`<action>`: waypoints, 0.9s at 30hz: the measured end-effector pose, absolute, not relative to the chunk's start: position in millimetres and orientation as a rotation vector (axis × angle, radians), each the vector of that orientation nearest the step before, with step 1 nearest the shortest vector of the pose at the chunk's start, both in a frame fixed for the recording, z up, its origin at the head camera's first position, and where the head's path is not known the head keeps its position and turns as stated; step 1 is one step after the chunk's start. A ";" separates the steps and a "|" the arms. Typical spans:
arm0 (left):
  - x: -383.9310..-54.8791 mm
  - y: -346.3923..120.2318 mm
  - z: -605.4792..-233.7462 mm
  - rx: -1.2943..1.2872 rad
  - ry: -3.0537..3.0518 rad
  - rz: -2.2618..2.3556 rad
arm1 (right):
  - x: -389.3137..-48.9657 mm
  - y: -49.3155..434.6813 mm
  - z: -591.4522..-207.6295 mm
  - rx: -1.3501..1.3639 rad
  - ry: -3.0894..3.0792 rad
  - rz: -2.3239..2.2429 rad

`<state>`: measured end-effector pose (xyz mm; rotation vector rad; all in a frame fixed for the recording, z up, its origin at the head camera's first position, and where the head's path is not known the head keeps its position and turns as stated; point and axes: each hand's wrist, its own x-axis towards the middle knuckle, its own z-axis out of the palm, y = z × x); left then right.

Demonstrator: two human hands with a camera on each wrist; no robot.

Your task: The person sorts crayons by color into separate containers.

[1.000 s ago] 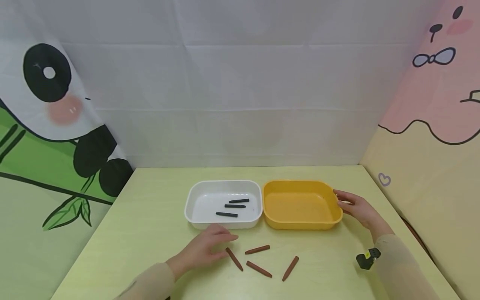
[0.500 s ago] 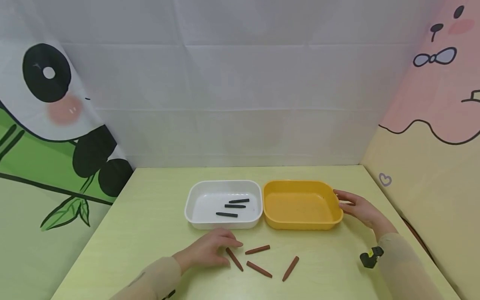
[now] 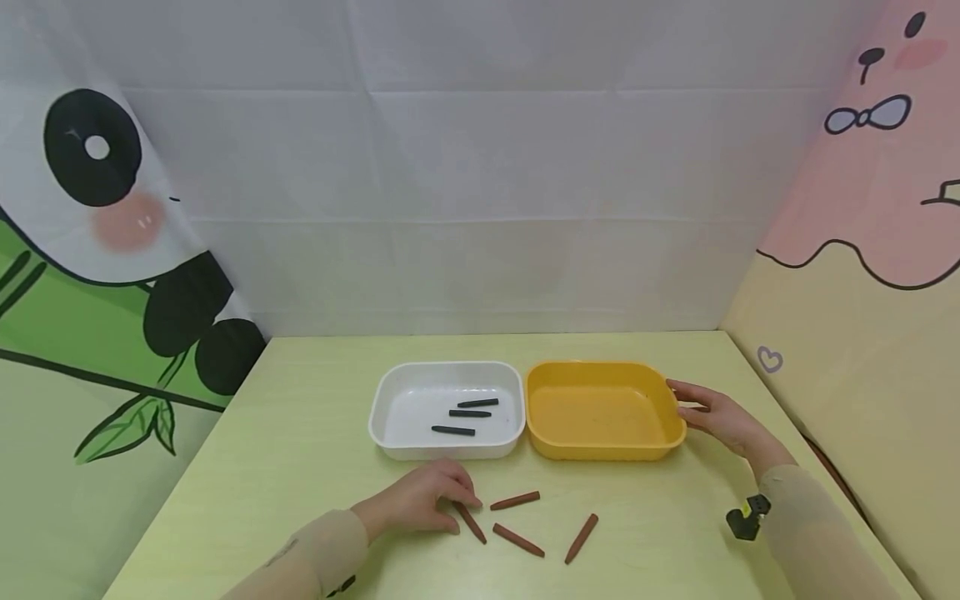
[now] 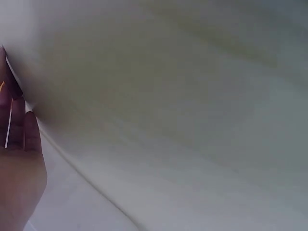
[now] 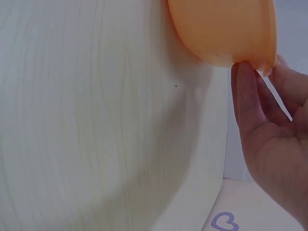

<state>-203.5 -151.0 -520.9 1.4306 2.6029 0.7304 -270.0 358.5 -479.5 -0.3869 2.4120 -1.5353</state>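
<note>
My left hand (image 3: 427,497) bends over one brown crayon (image 3: 472,525), its index finger covering the crayon's far end and the thumb apart to the near side. In the left wrist view that dark crayon (image 4: 13,83) shows by the fingertips. Beyond it, a white tray (image 3: 386,437) holds three black crayons (image 3: 470,413). A yellow tray (image 3: 600,450) stands right beside the white one. My right hand (image 3: 731,425) holds its right end; in the right wrist view fingers press the outer wall of the yellow tray (image 5: 226,33) and the thumb is at the rim.
Three more brown crayons lie nearby: one behind (image 3: 515,501), one in the middle (image 3: 519,540) and one farther right (image 3: 581,538). The pale yellow table (image 3: 315,400) meets a white cloth at the back and cartoon-printed side walls (image 3: 847,350).
My left hand has moved a little right and its index finger has come down over the nearest brown crayon. The trays and crayons stay put; the right hand keeps its place.
</note>
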 end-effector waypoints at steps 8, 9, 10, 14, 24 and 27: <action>-204.5 -145.9 -523.6 1.519 2.584 0.779 | -272.3 361.7 -483.7 -0.370 2.399 -1.547; -204.9 -145.5 -524.6 1.528 2.583 0.790 | -272.4 361.9 -484.0 -0.371 2.401 -1.547; -205.2 -145.0 -524.9 1.530 2.583 0.795 | -272.5 362.1 -484.1 -0.375 2.402 -1.548; -205.9 -144.0 -526.8 1.507 2.565 0.835 | -272.7 362.3 -484.5 -0.381 2.405 -1.550; -204.8 -142.5 -524.7 1.388 2.512 0.906 | -273.5 363.7 -486.8 -0.377 2.394 -1.573; -204.3 -141.1 -520.3 1.357 2.507 0.957 | -273.5 363.8 -487.0 -0.374 2.380 -1.587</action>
